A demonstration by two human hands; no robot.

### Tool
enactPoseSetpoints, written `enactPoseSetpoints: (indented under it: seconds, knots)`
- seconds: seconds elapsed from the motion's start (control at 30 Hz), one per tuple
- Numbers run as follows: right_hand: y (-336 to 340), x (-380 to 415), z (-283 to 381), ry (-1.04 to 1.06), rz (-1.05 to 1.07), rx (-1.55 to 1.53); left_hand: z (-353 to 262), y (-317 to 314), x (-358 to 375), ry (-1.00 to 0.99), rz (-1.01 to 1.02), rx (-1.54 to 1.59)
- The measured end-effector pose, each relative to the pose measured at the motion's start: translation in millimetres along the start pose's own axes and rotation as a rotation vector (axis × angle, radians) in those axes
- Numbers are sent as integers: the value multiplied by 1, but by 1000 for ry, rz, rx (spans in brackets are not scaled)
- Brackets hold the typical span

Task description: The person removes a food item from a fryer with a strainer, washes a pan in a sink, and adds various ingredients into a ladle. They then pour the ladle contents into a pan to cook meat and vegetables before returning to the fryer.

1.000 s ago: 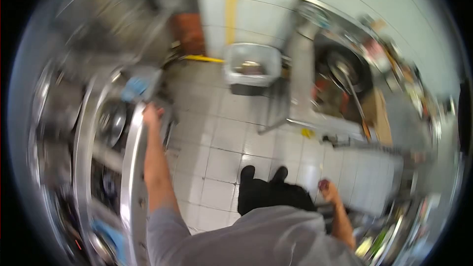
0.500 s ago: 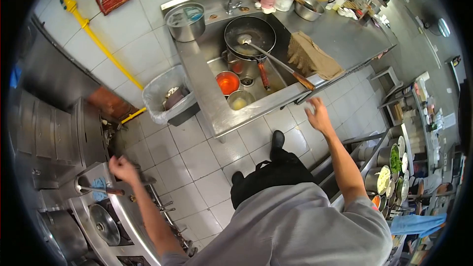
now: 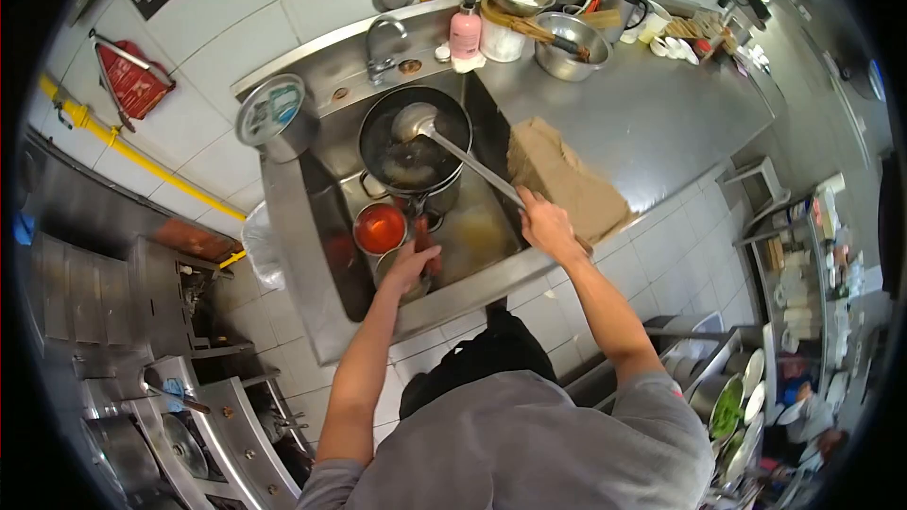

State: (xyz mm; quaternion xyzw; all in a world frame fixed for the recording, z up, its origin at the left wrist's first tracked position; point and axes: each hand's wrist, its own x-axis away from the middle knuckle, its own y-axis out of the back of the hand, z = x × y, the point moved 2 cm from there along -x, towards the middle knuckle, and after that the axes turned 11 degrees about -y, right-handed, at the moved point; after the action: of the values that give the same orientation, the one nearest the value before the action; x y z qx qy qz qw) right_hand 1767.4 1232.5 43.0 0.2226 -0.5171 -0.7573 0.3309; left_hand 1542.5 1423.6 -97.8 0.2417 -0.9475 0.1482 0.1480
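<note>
A dark wok (image 3: 392, 153) rests in the steel sink, on top of a pot, with its wooden handle (image 3: 421, 236) pointing toward me. My right hand (image 3: 550, 225) is closed round the long handle of a ladle (image 3: 468, 157), whose bowl is inside the wok. Beside the wok's handle is my left hand (image 3: 414, 264), thumb and fingers apart, over a small bowl it partly covers; whether it touches the handle is unclear. A bowl of red liquid (image 3: 380, 228) sits just left of it.
Brown cloth (image 3: 562, 179) lies on the sink's right edge. Behind stand a faucet (image 3: 381, 52), a pink bottle (image 3: 465, 33) and a steel bowl (image 3: 573, 49). A steel pot (image 3: 280, 123) sits at the left corner. The stove (image 3: 213, 434) is at lower left.
Both hands have moved to the sink as the body came nearer. My right hand has taken the ladle's handle, and my left hand has reached the wok's handle area.
</note>
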Motion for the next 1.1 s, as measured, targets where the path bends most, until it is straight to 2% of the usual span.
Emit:
enactPoseSetpoints:
  seconds: [0.1,0.2,0.33,0.37,0.43,0.47,0.57,0.63,0.67,0.73,0.8,0.83,0.93,1.03,1.1]
  knots:
    - [42,-11,-75,-100,-21,-28,-15,-14,-8,192,-144,382]
    - [67,-30,-147,-140,-47,-162,-27,-21,-5,212,-114,677]
    - [62,-53,-216,-260,11,-272,-80,-52,5,209,-235,505]
    - [64,-66,-224,-171,-33,-198,-87,-55,8,228,-250,497]
    - [72,-88,-233,0,-131,-51,-96,-60,19,265,-271,478]
    - [83,-111,-229,-65,-162,-146,-109,-71,21,275,-311,474]
    - [97,-220,-236,93,-477,-132,-118,-82,28,312,-352,424]
    - [109,-302,-221,191,-574,-178,-124,-88,33,319,-371,384]
    - [112,-338,-214,231,-565,-204,-126,-92,36,321,-381,374]
    - [100,-408,-224,179,-384,-102,-134,-99,42,336,-409,363]
    - [95,-454,-226,126,-83,8,-138,-104,49,350,-410,347]
    - [92,-465,-223,99,65,67,-140,-106,52,356,-408,340]
    - [89,-467,-209,65,91,212,-150,-111,63,340,-423,238]
    - [96,-462,-214,196,-208,339,-156,-110,77,307,-422,79]
    - [124,-437,-192,239,-347,389,-166,-107,84,309,-439,-16]
